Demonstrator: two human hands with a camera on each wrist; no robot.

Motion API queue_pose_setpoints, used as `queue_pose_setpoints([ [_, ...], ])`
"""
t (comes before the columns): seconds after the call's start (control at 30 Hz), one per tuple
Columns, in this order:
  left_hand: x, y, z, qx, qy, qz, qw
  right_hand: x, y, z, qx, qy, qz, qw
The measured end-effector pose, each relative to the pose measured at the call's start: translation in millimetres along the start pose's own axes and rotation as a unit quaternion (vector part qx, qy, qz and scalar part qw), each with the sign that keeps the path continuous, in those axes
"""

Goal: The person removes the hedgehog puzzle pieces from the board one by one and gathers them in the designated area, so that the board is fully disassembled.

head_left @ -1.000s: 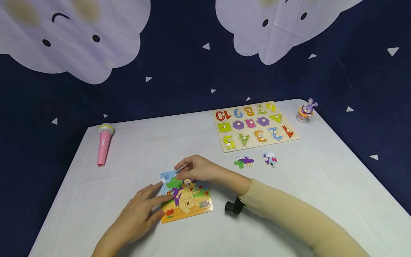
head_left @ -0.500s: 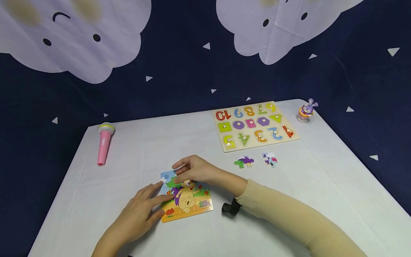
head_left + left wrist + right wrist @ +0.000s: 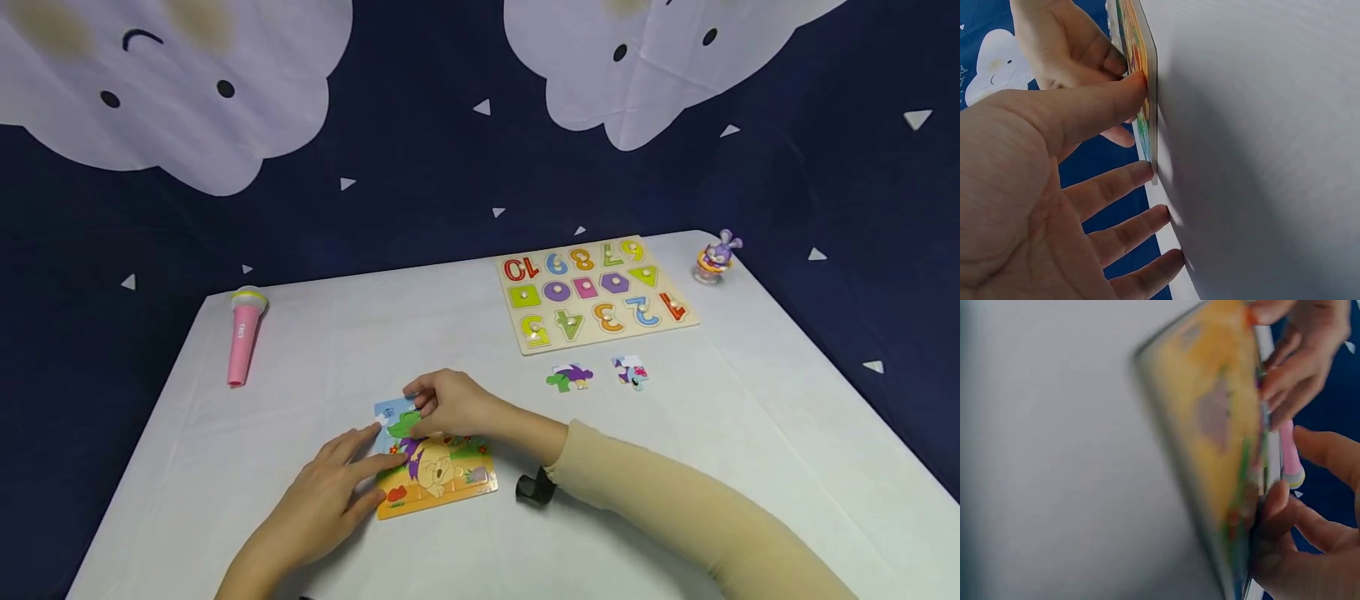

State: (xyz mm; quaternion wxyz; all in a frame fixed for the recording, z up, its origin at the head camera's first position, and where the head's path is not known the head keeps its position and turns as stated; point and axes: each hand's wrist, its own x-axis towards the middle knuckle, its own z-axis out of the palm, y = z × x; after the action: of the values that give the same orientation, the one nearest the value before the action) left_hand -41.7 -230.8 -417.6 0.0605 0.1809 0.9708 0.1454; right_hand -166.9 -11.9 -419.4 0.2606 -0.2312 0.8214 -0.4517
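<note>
A hedgehog jigsaw puzzle [image 3: 442, 475] lies flat in its tray on the white table, between both hands. My left hand [image 3: 318, 500] rests at its left side; the spread, nearly straight fingers touch the face and edge, and the left wrist view shows the thumb against the rim. Over the upper part of the puzzle is my right hand [image 3: 457, 408], fingers bent and thumb touching near the green leaf. Its fingertips meet the picture in the blurred right wrist view; whether they pinch a piece is hidden. Two loose jigsaw pieces, one green and purple [image 3: 570, 377], one purple and blue [image 3: 630, 372], lie beyond the right forearm.
A wooden number and shape board [image 3: 596, 293] lies at the back right. Near the far right corner stands a purple rabbit toy [image 3: 716, 257]. At the left lies a pink toy microphone [image 3: 245, 337]. A dark cloth with clouds [image 3: 420, 125] hangs behind the table.
My right hand has shifted slightly left and nearer over the puzzle, covering the hedgehog's eye, and its fingers look more curled. The left hand, puzzle and loose pieces stay put.
</note>
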Motion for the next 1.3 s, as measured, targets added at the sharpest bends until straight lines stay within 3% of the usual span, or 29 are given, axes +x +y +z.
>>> queue_pose_setpoints([
  [0.1, 1.2, 0.6, -0.1, -0.001, -0.007, -0.004, 1.0000, -1.0, -0.6, 1.6, -0.102, 0.022, -0.019, 0.9944],
  [0.2, 1.3, 0.5, -0.1, 0.000, -0.007, -0.005, 1.0000, -1.6, -0.9, 1.7, -0.137, 0.030, -0.025, 0.9898],
  [1.3, 0.7, -0.4, 1.7, 0.005, 0.002, -0.004, 1.0000, 6.3, -3.2, 6.5, -0.131, 0.024, -0.051, 0.9898],
])
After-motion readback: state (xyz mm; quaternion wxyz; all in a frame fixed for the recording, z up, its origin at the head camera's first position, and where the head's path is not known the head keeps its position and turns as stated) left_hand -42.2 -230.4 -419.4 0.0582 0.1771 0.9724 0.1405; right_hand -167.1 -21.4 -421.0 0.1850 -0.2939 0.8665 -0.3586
